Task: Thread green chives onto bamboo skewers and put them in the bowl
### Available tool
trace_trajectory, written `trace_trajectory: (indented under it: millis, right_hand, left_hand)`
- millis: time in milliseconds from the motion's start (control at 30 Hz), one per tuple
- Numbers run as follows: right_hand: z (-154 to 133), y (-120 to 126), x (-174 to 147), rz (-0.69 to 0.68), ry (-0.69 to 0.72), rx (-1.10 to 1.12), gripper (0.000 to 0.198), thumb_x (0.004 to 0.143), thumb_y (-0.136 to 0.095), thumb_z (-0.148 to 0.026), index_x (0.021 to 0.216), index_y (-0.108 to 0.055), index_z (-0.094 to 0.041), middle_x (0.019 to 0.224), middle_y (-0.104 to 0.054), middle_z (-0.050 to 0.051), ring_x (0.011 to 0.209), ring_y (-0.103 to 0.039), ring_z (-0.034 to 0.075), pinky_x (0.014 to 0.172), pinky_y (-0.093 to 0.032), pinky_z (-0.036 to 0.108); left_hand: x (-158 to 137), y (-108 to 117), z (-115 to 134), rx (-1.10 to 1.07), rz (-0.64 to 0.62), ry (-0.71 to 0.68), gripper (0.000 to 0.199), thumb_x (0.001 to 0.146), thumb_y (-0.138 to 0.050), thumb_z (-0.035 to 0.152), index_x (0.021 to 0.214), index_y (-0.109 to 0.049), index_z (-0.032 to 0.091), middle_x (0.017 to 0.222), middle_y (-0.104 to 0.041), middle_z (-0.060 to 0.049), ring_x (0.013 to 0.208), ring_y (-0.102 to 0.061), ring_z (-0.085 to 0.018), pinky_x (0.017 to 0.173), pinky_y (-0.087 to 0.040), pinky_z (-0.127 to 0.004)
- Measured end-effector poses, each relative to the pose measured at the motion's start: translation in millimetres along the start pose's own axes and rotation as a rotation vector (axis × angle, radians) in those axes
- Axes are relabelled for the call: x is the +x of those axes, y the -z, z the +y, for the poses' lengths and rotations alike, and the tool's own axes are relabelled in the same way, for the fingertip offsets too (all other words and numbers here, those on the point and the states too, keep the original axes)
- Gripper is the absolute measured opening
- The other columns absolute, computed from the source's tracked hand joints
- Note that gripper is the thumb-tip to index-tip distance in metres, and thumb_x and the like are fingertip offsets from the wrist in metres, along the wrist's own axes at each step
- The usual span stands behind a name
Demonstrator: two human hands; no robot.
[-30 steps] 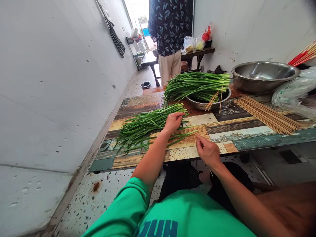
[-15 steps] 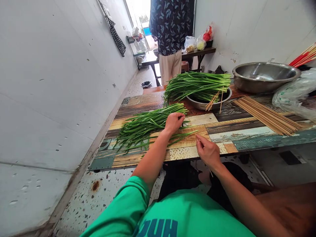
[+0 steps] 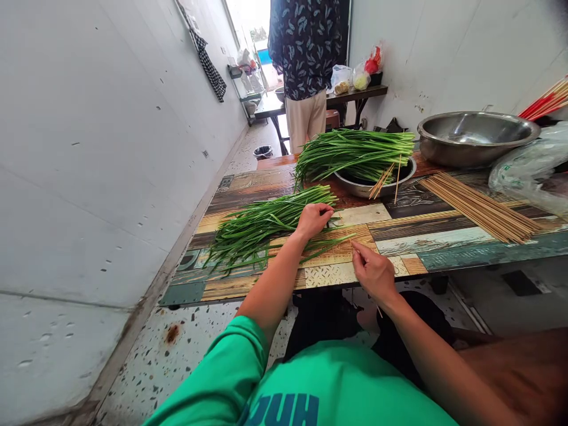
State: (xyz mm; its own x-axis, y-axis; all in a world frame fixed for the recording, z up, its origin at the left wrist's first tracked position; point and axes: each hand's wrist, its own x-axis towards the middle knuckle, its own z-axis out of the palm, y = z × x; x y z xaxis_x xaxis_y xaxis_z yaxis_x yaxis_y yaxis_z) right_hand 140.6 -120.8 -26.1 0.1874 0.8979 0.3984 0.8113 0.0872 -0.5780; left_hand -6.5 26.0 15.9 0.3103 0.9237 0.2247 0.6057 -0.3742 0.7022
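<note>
Right hand (image 3: pixel 375 273) pinching skewer (image 3: pixel 380 311) – left hand (image 3: pixel 313 220) over greens (image 3: pixel 260 226), grip unclear – heaped bowl (image 3: pixel 355 189) behind, skewer pile (image 3: pixel 481 208) rightward.

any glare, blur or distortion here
Head view: the doorway is blown out nearly white; head view: glare inside the large metal basin; head view: the left wall slants, perhaps wide-lens stretching; head view: left hand and right hand look fairly sharp.

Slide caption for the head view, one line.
Left hand at green stalks on a table, right hand holding a thin stick, near a bowl heaped with more stalks.
</note>
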Motion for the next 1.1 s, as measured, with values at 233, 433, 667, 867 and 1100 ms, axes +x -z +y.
trace_trajectory:
  millis: [233, 433, 667, 867, 1100]
  right_hand:
    - [0.3, -0.6, 0.0, 0.006, 0.0, 0.004, 0.035, 0.089, -0.044, -0.03, 0.109, -0.072, -0.022, 0.093, -0.076, 0.005, 0.075, -0.07, 0.018, 0.063, -0.049, 0.025]
    - [0.3, -0.3, 0.7, 0.007, 0.001, 0.01, 0.035, 0.089, -0.044, -0.03, 0.109, -0.072, -0.022, 0.094, -0.076, 0.006, 0.078, -0.071, 0.019, 0.066, -0.051, 0.026]
    - [-0.1, 0.2, 0.7, 0.013, -0.002, 0.01, 0.036, 0.089, -0.044, -0.031, 0.108, -0.072, -0.022, 0.095, -0.076, 0.006, 0.078, -0.071, 0.019, 0.066, -0.051, 0.026]
    - [1.1, -0.8, 0.6, 0.026, 0.003, -0.004, 0.035, 0.088, -0.044, -0.03, 0.108, -0.072, -0.022, 0.092, -0.076, 0.005, 0.073, -0.07, 0.018, 0.063, -0.05, 0.026]
    - [1.1, -0.6, 0.6, 0.031, 0.02, 0.019, 0.036, 0.088, -0.044, -0.03, 0.108, -0.072, -0.023, 0.095, -0.076, 0.005, 0.078, -0.071, 0.019, 0.066, -0.052, 0.026]
  left_hand:
    - [-0.3, 1.0, -0.3, -0.005, -0.02, -0.024, 0.02, 0.082, -0.06, 0.021, 0.092, -0.076, 0.015, 0.083, -0.075, -0.002, 0.07, -0.063, -0.013, 0.072, -0.047, -0.022]
    - [-0.6, 0.7, -0.4, -0.022, -0.019, -0.029, 0.019, 0.082, -0.06, 0.019, 0.093, -0.076, 0.017, 0.09, -0.076, -0.003, 0.079, -0.066, -0.014, 0.08, -0.049, -0.023]
    - [-0.3, 0.5, -2.8, -0.02, -0.022, -0.037, 0.022, 0.082, -0.058, 0.016, 0.096, -0.076, 0.016, 0.088, -0.076, -0.003, 0.076, -0.065, -0.014, 0.081, -0.049, -0.024]
    - [1.0, -0.7, -5.4, -0.038, -0.016, -0.046, 0.022, 0.082, -0.059, 0.015, 0.095, -0.076, 0.016, 0.09, -0.076, -0.003, 0.079, -0.066, -0.013, 0.082, -0.049, -0.024]
    - [0.3, -0.9, -2.8, -0.032, -0.015, -0.034, 0.023, 0.083, -0.059, 0.017, 0.097, -0.076, 0.016, 0.086, -0.076, -0.003, 0.078, -0.065, -0.014, 0.08, -0.049, -0.024]
